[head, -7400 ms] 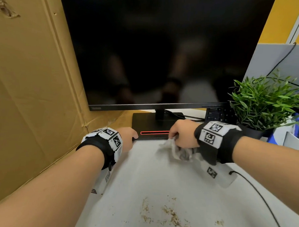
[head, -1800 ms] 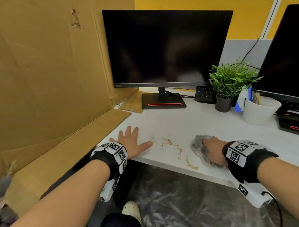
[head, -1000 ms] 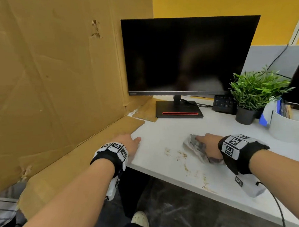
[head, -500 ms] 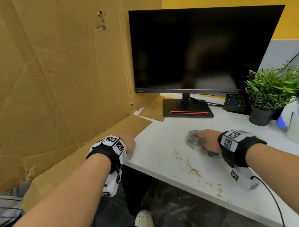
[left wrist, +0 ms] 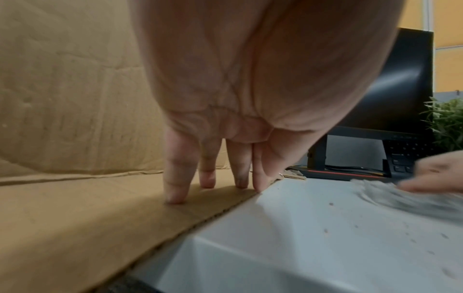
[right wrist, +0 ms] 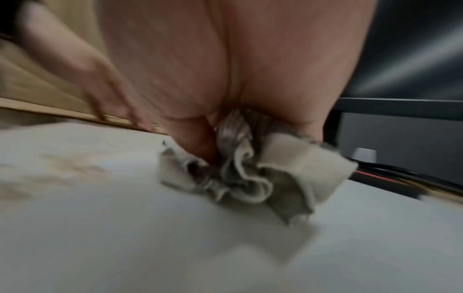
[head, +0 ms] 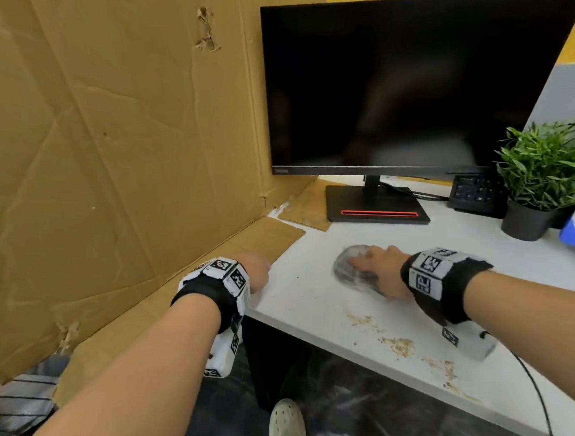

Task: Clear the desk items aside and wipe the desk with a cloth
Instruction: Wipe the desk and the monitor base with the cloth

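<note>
A crumpled grey cloth (head: 349,273) (right wrist: 250,178) lies on the white desk (head: 308,304), a little in front of the monitor stand. My right hand (head: 373,266) lies on top of it, and in the right wrist view the cloth bunches up into the palm. Brown crumbs and smears (head: 399,344) are strewn along the desk's front edge, to the right of the cloth. My left hand (head: 257,272) is at the desk's left edge, its straight fingers (left wrist: 175,196) standing tip-down on a cardboard flap (left wrist: 75,218); it holds nothing.
A tall cardboard sheet (head: 118,144) walls the left side. At the back stand a black monitor (head: 400,91) on its base (head: 375,210), a black keyboard (head: 475,193) and a potted plant (head: 545,169). A black cable (head: 535,393) trails off my right wrist.
My right hand has slid the cloth away from the front edge, back and to the left, leaving crumbs near the edge. The left hand has gone from flat on the desk to the cardboard flap.
</note>
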### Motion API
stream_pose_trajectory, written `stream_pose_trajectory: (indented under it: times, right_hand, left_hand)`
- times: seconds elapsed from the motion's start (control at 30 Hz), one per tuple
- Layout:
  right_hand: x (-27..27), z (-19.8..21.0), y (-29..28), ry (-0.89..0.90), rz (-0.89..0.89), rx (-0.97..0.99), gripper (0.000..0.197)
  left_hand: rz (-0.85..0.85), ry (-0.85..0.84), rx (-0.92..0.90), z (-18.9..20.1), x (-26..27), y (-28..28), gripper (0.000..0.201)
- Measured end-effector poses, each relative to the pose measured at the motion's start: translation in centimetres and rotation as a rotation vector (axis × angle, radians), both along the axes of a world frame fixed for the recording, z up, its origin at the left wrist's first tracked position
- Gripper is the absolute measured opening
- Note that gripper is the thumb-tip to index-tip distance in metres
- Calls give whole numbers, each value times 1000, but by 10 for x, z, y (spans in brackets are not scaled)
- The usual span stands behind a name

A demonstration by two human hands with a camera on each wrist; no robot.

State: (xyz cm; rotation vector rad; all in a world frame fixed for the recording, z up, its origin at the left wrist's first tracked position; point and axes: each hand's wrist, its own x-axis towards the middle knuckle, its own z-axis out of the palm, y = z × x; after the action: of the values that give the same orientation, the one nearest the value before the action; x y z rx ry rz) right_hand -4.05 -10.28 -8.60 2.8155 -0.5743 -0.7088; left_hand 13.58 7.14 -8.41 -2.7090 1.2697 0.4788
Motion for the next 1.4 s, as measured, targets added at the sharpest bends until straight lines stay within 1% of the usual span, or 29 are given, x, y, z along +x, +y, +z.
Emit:
stream_pose_trajectory:
  times: [0.03, 0.1, 0.13, 0.17, 0.2, 0.23, 0.27, 0.3, 0.33, 0.4, 0.43, 0.5, 0.53, 0.57, 0.63, 0.67, 0.7, 0.73, 0.77, 0.8, 0.87, 0.93, 1.0, 1.03, 1.07, 1.13, 1.23, 1.3, 1.4]
  right_hand:
    - [-3, 4, 13, -4, -33, 95, 68]
    - [-4, 5, 20, -26, -22, 319, 68]
    - [-1, 10, 19, -11, -13, 395, 66]
    - [3, 17, 14, -51, -26, 448, 61]
    - [12, 20, 8, -140, -60, 460, 52]
    - [24, 20, 1, -254, -68, 420, 45]
    - [37, 19, -8, -324, -63, 336, 44]
    - [51, 22, -9, -333, -48, 259, 49]
    - [63, 22, -7, -300, -61, 216, 55]
    - [83, 20, 8, -202, -81, 235, 63]
    - [92, 17, 16, -191, -68, 273, 64]
    - [99, 13, 33, -185, 14, 339, 59]
    - [100, 9, 41, -166, 73, 366, 60]
    - [96, 7, 48, -128, 124, 374, 62]
    - [76, 10, 63, -48, 240, 396, 64]
    - [61, 13, 70, -42, 299, 408, 64]
    - [47, 14, 74, -24, 329, 422, 64]
    - [29, 15, 74, 1, 338, 450, 64]
    - [15, 15, 70, 28, 318, 477, 65]
    - [4, 15, 63, 44, 289, 504, 69]
    - [-9, 18, 50, 38, 218, 532, 74]
    - [-6, 28, 40, -39, 162, 525, 75]
    - [11, 39, 34, -167, 90, 497, 70]
    - [25, 45, 34, -225, 63, 485, 68]
    - [38, 50, 39, -260, 61, 479, 66]
    - [61, 49, 53, -236, 119, 461, 65]
    - [77, 24, 76, -111, 178, 515, 59]
    - [70, 12, 79, -130, 202, 592, 48]
    - [34, 10, 66, -100, 230, 504, 56]
  left_hand:
    - [0, 8, -3, 1, 2, 0, 40]
    - [-26, 45, 15, 2, 9, 0, 42]
    - [-31, 71, 18, 5, 11, 0, 43]
    - [-38, 88, 1, 6, 14, 0, 43]
    - [-31, 110, -19, 5, 16, 0, 39]
    - [-21, 117, -44, 4, 18, 1, 34]
    - [-1, 109, -47, 3, 20, 1, 34]
    - [22, 102, -45, 2, 20, 3, 36]
    - [39, 83, -37, 2, 20, 4, 34]
    - [58, 57, -44, 2, 21, 6, 28]
    - [53, 60, -36, 4, 21, 7, 28]
    - [60, 58, -39, 7, 20, 9, 43]
    - [74, 55, -60, 7, 19, 10, 48]
    - [75, 57, -72, 7, 18, 11, 47]
    - [59, 68, -84, 5, 18, 11, 34]
    - [52, 71, -81, 4, 18, 10, 29]
    - [64, 76, -83, 3, 18, 10, 33]
    - [75, 78, -73, 4, 16, 10, 36]
    - [73, 83, -74, 5, 14, 10, 34]
    - [65, 83, -70, 6, 12, 11, 32]
    - [56, 89, -82, 6, 11, 12, 33]
    - [60, 104, -97, 7, 10, 13, 34]
    - [81, 130, -142, 7, 10, 17, 34]
    - [93, 137, -177, 9, 10, 20, 36]
    - [122, 139, -229, 11, 10, 24, 43]
    - [182, 119, -326, 11, 12, 32, 53]
    - [188, 116, -362, 7, 14, 39, 49]
    - [160, 124, -342, 4, 10, 41, 44]
    - [115, 140, -341, 0, -1, 37, 40]
